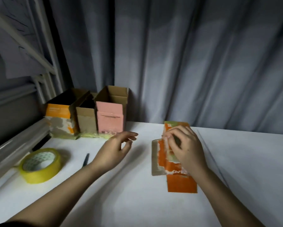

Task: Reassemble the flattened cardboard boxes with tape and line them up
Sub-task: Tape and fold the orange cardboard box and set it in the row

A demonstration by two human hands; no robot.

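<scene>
A flattened orange cardboard box (178, 181) with torn paper lies on the white table (137, 194) right of centre. My right hand (185, 148) rests on its upper part, fingers pinching the torn edge. My left hand (116, 149) hovers over the table to the left of it, fingers apart and holding nothing. Three assembled boxes stand in a row at the back left: an orange-and-white box (60, 118), a plain brown box (86, 118) and a pink box (109, 118). A roll of yellow tape (40, 166) lies at the left.
Dark scissors (86, 160) lie between the tape roll and my left forearm. A grey curtain (186, 63) hangs behind the table. A white metal frame (39, 59) and a rail run along the left side.
</scene>
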